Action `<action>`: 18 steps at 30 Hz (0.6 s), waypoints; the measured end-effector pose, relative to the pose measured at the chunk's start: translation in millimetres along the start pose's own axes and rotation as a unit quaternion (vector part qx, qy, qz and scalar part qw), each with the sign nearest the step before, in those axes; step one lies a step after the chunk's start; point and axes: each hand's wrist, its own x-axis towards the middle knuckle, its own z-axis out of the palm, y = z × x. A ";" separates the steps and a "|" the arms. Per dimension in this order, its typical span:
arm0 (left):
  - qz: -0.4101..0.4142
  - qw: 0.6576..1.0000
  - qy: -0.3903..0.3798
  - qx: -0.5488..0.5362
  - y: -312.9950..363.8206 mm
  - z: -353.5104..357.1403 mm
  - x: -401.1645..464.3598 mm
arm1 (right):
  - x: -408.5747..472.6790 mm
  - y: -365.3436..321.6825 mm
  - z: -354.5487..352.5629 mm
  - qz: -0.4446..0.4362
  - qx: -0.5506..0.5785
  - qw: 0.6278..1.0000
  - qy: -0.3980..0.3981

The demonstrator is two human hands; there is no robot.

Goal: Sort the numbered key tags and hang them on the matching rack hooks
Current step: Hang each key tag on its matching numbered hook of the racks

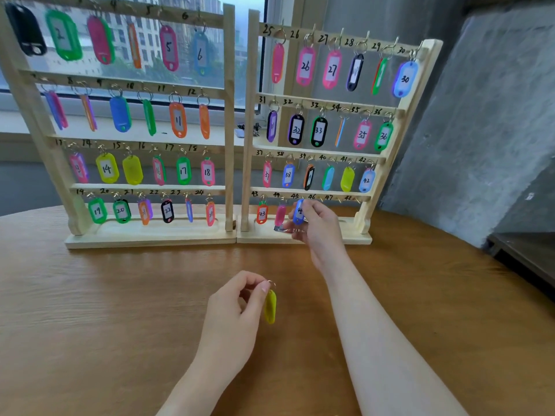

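Meanwhile our left hand (231, 313) pinches the ring of a yellow plastic key tag (270, 307), dangling above the wooden surface (120, 295); our right hand (315, 223) grasps a blue numbered tag (299, 211) beside hook 45, probably hanging it; next, we'd judge, release.

Wooden table (90, 310), window (168, 40), concrete wall (480, 115)

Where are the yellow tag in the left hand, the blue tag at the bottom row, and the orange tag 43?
yellow tag (270, 307): head view, mid-body.
blue tag (298, 212): head view, its label face.
orange tag 43 (262, 213): head view, its label.
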 end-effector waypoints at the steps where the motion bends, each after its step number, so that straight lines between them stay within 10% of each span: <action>1: -0.003 1.000 -0.001 -0.002 0.2 0.2 0.2 | 1.8 1.7 -0.3 -0.004 -0.007 1.000 0.000; 18: -0.011 1.000 0.005 0.007 18.2 10.9 30.9 | 19.7 27.3 -12.5 -0.013 -0.053 0.998 0.015</action>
